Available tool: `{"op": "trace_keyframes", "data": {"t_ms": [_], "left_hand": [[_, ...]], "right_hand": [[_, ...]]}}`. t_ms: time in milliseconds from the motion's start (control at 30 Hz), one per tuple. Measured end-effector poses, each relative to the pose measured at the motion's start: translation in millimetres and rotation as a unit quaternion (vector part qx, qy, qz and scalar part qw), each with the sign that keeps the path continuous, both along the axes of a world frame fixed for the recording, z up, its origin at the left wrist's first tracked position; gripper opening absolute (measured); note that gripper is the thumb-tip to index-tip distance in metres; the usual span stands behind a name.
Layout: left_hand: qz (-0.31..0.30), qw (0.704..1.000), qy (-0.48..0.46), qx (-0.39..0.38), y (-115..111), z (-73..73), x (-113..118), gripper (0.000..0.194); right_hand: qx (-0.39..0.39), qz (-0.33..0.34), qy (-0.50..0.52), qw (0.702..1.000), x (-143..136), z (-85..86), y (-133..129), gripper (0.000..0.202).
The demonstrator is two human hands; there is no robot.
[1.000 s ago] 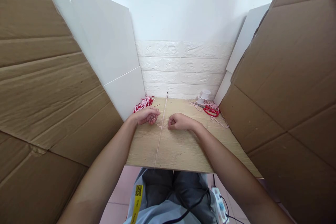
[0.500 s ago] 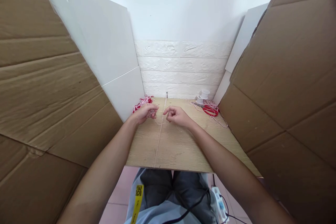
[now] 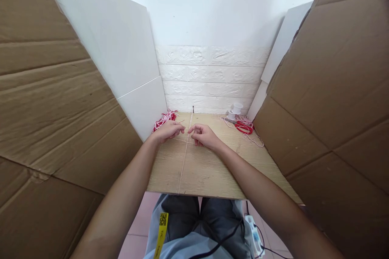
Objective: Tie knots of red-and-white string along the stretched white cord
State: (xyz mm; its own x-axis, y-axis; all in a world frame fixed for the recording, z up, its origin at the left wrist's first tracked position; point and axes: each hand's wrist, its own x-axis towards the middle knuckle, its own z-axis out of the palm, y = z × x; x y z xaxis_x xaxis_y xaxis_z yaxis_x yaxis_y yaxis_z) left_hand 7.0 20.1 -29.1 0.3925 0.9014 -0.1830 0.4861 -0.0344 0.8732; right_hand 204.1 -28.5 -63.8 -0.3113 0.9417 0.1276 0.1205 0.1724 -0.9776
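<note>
A pale cord [image 3: 183, 164] stretches from a small dark hook [image 3: 193, 109] at the back of the table to the front edge. Left of it, my left hand [image 3: 170, 131] is closed, with thumb and fingertips pinched on thin thread. A dark reddish thread end sticks up behind these fingers. Just right of the cord, my right hand [image 3: 204, 134] has its fingers curled in a pinch on thread. A loose pale thread [image 3: 181, 140] crosses the cord below the fingertips, between both hands. Its ends are hidden in the fingers.
A red and white thread bundle [image 3: 166, 119] lies behind my left hand. Red-handled scissors [image 3: 244, 128], white spools [image 3: 236, 108] and loose pink thread sit at the back right. Cardboard panels [image 3: 328, 89] flank the wooden table [image 3: 212, 174]. A power strip [image 3: 254, 234] lies below.
My left hand has turned over slightly, its fingers closing and moving nearer the cord. The thread crossing the cord is pulled straighter. My right hand has barely shifted.
</note>
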Motion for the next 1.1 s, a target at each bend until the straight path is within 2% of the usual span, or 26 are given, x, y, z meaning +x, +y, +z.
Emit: {"op": "trace_keyframes", "data": {"t_ms": [167, 367, 533, 733, 900, 1100], "left_hand": [[-0.023, 0.995, 0.091, 0.032, -2.3, 2.0, -2.1, 0.024], [-0.083, 0.99, 0.115, 0.014, -4.5, 1.9, -2.8, 0.03], [-0.124, 0.986, 0.113, 0.013, -6.3, 4.3, -4.1, 0.033], [-0.165, 0.976, 0.141, -0.01, -6.9, 6.2, -6.2, 0.035], [-0.16, 0.979, 0.125, -0.009, -8.8, 7.0, -3.6, 0.03], [-0.144, 0.983, 0.111, 0.015, -9.4, 5.5, -2.5, 0.034]], "right_hand": [[0.035, -0.016, -0.095, 0.995, 1.5, -1.8, -1.2, 0.025], [0.123, -0.038, -0.217, 0.968, 3.7, -8.7, 1.7, 0.026], [0.147, -0.034, -0.241, 0.959, 3.6, -6.2, -1.5, 0.025], [0.138, -0.03, -0.259, 0.956, 1.7, -4.1, -4.4, 0.021], [0.15, -0.042, -0.281, 0.947, -0.1, -3.9, -4.2, 0.018], [0.164, -0.031, -0.325, 0.931, 0.6, -1.9, -3.8, 0.013]]}}
